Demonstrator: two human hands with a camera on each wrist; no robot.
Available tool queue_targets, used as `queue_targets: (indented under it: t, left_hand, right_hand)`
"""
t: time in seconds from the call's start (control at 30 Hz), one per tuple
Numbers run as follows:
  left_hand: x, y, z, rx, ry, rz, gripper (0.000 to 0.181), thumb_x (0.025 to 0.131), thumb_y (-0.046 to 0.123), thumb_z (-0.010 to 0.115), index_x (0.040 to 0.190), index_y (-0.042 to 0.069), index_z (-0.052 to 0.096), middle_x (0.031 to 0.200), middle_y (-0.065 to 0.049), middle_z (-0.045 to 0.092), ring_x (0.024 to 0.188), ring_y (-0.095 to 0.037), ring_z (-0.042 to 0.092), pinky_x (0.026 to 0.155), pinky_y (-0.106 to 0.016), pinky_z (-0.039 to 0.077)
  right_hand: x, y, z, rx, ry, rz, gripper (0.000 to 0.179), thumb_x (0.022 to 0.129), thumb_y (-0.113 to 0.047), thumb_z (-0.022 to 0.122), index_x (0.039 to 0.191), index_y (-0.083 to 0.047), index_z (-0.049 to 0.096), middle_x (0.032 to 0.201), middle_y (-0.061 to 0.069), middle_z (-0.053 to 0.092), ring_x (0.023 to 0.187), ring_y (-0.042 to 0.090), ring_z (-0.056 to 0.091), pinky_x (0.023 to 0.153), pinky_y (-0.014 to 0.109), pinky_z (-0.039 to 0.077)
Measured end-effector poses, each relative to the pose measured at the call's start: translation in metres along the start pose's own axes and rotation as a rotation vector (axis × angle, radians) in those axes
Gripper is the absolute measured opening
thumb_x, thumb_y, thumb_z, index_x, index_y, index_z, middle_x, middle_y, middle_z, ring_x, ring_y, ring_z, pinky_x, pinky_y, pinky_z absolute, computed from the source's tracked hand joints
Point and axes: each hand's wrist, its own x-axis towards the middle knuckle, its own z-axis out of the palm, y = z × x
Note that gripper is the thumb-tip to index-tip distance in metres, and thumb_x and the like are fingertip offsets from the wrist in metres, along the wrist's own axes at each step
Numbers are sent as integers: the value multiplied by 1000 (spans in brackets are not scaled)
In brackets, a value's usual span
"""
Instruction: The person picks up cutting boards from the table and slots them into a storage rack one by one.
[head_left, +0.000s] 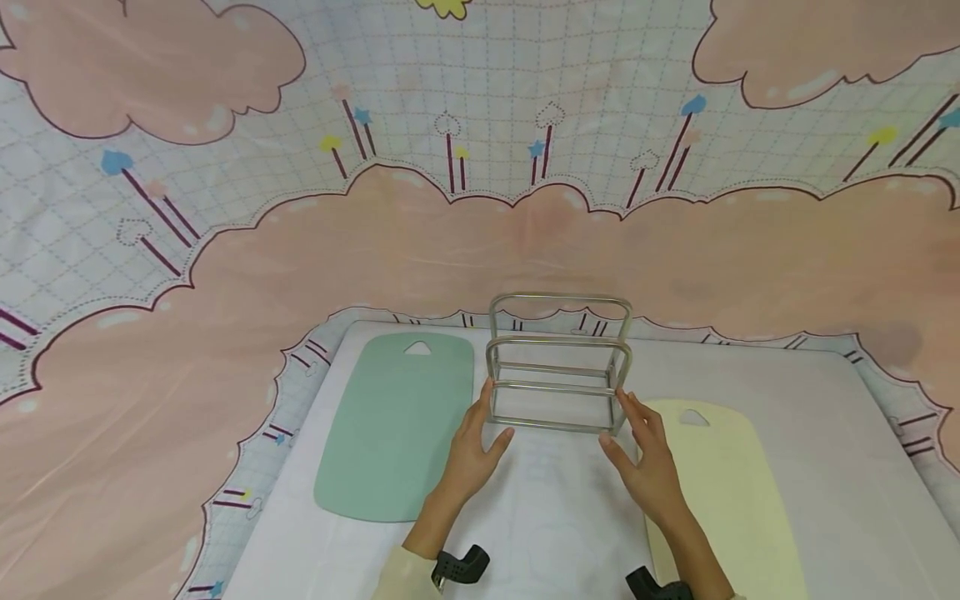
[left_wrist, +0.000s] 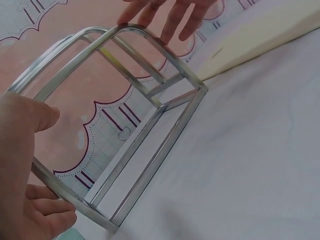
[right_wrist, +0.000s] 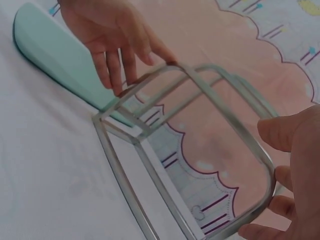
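A metal wire rack [head_left: 558,341] with rounded upright frames stands on the white surface between two cutting boards. At its left side is my left hand [head_left: 471,454], fingers reaching forward along the frame and thumb held apart. My right hand [head_left: 647,467] mirrors it, its fingertips right at the rack's right side. In the left wrist view the right hand's fingertips [left_wrist: 167,25] lie along the top bend of the frame. The right wrist view has the left hand's fingers [right_wrist: 114,70] along the opposite upright. Nothing stands in the rack's slots.
A green cutting board [head_left: 397,425] lies flat to the left. The pale yellow cutting board [head_left: 720,492] lies to the right, partly behind my right forearm. Both sit on a white tabletop [head_left: 847,467]. A patterned pink cloth [head_left: 465,250] spreads beyond the far edge.
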Motion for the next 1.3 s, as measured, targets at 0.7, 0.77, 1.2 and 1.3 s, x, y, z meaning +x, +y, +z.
queue_targets:
  t: [0.7,0.77,1.2,1.3]
  left_hand:
    - [-6,0,1,78,66,105,77,90,21,67,154,17,23,143,-19,43,127,-37,44,94,-55,43]
    - [-6,-1,1,55,59,92,77,91,21,66,154,18,22,145,-17,41,129,-37,43,96,-55,41]
    - [-8,1,0,-16,24,3,77,92,23,65,154,22,20,151,-7,34,136,-30,34,103,-53,34]
    - [-9,2,0,-25,22,-5,77,92,21,66,154,21,20,152,-5,32,136,-29,32,104,-53,33]
  right_hand:
    - [3,4,0,111,-23,6,66,93,-14,64,151,-17,32,149,15,24,138,39,22,102,64,26]
    - [3,3,1,114,-25,-3,66,93,-13,64,151,-15,31,149,15,23,138,40,21,102,65,26]
    - [0,2,2,93,-14,6,67,92,-13,65,151,-16,32,149,17,24,135,41,26,101,62,30]
    - [-1,3,5,99,-1,7,68,93,-12,64,151,-18,31,149,16,24,135,40,26,100,63,31]
